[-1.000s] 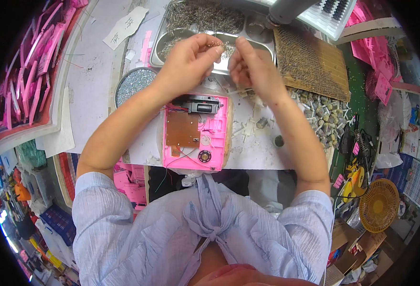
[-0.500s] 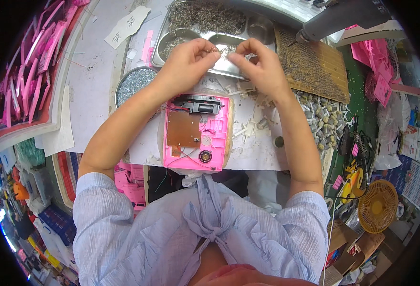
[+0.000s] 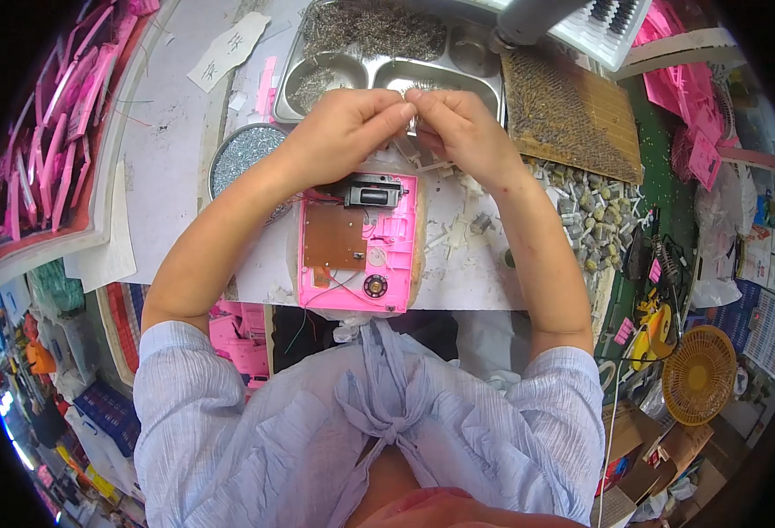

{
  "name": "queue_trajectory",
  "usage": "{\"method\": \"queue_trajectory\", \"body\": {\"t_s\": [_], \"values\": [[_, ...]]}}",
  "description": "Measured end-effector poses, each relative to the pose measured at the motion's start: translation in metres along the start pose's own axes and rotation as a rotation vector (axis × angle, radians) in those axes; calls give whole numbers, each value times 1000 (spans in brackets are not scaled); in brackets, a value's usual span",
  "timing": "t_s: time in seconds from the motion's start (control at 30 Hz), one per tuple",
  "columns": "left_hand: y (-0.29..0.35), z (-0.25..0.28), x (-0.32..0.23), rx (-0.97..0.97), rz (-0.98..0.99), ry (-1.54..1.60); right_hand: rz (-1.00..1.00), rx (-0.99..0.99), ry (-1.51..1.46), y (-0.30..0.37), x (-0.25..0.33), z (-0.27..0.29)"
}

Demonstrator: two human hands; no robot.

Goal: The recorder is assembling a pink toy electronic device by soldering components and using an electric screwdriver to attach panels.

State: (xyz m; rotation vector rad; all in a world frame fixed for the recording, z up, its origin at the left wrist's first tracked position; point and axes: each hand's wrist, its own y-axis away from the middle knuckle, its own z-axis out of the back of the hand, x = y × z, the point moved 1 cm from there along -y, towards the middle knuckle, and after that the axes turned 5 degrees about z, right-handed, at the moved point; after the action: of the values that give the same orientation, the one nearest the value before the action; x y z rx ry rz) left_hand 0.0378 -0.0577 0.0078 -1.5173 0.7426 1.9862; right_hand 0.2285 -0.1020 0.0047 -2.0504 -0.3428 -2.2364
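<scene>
Fingers (image 3: 394,114) of our left hand (image 3: 345,132) meet those of our right hand (image 3: 471,136), thumb and forefinger bent inward on each; whether either pinch is closed on something we cannot tell, since the tips hide whatever lies between. Both hands are over the near edge of a metal tray (image 3: 370,74), where we see a heap of thin springs (image 3: 374,33) in the far compartment and more in the nearer ones. Below our wrists a pink case (image 3: 409,211) lies open on the bench (image 3: 181,132), with a brown board (image 3: 336,242), a black box (image 3: 375,195) and a round speaker (image 3: 375,285) inside. Beside our left forearm is a bowl of screws (image 3: 248,157); to the right we have white plastic bits (image 3: 465,211), a cardboard sheet (image 3: 621,145) covered in small metal pieces, and a pile of grey parts (image 3: 592,216).
</scene>
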Motion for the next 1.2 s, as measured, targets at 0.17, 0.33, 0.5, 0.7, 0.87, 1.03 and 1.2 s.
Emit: {"method": "queue_trajectory", "body": {"t_s": [0.17, 0.33, 0.5, 0.7, 0.87, 1.03, 1.2], "values": [[2, -2, 1, 248, 372, 800, 310, -190, 246, 8, 6, -7], [6, -10, -5, 86, 314, 679, 356, -285, 145, 12, 2, -3], [5, -11, -1, 8, 41, 274, -21, -59, -177, 9, 11, -2], [10, -7, -5, 90, 208, 507, 205, -105, -63, 15, 9, -6], [8, -9, -2, 118, 125, 428, 15, -116, 34, 17, 19, 1], [7, -12, -1, 110, 89, 338, 104, 91, -201, 11, 3, 3], [6, -6, -5, 357, 431, 939, 395, -69, 120, 18, 9, 0]]}}
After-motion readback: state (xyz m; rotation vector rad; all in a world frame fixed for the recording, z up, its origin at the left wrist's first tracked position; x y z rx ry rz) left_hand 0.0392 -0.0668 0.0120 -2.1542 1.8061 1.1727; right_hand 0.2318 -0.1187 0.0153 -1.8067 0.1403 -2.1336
